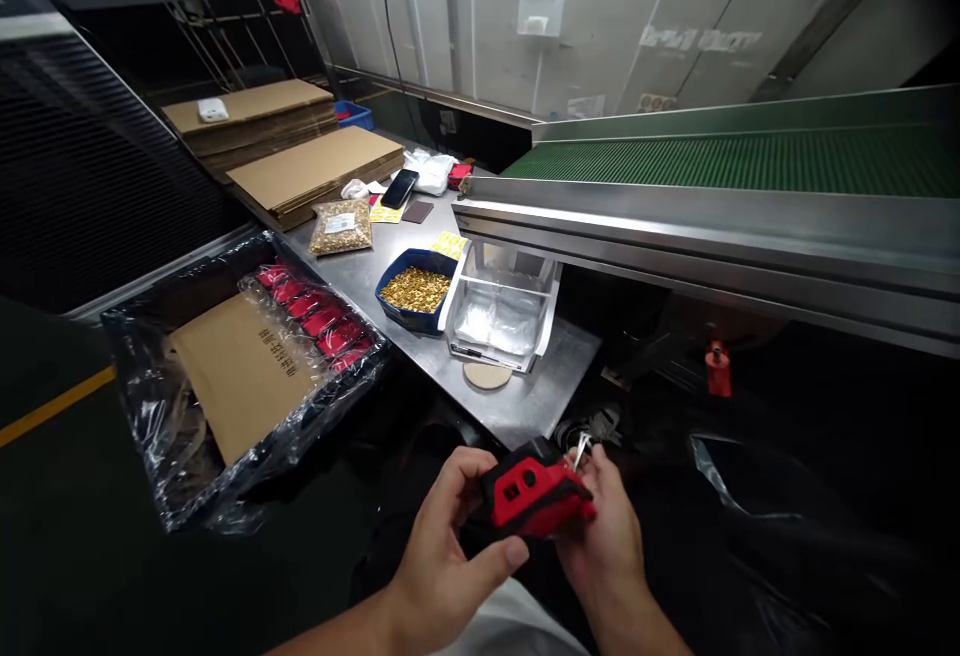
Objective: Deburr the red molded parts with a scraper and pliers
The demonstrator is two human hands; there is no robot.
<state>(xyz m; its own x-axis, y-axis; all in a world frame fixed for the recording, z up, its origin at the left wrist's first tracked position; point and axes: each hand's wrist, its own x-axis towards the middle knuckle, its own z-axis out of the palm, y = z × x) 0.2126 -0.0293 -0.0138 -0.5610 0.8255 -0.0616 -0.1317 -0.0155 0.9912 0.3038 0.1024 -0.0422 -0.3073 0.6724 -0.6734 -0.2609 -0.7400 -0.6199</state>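
A red and black plastic device (534,496) is held low in front of me, below the table's near edge. My left hand (442,546) wraps round its left side, thumb under it and fingers on top. My right hand (611,526) grips its right end, and a small white piece (581,451) sticks up between that hand's fingers and the device. Both hands are closed on the device.
A steel table (540,396) carries a blue bin of small brass parts (416,291), a clear plastic bin (501,321), a bag of parts (343,227), a phone (399,188) and cardboard stacks (315,168). A plastic-lined crate (247,376) with red devices stands left. A green conveyor (750,161) runs right.
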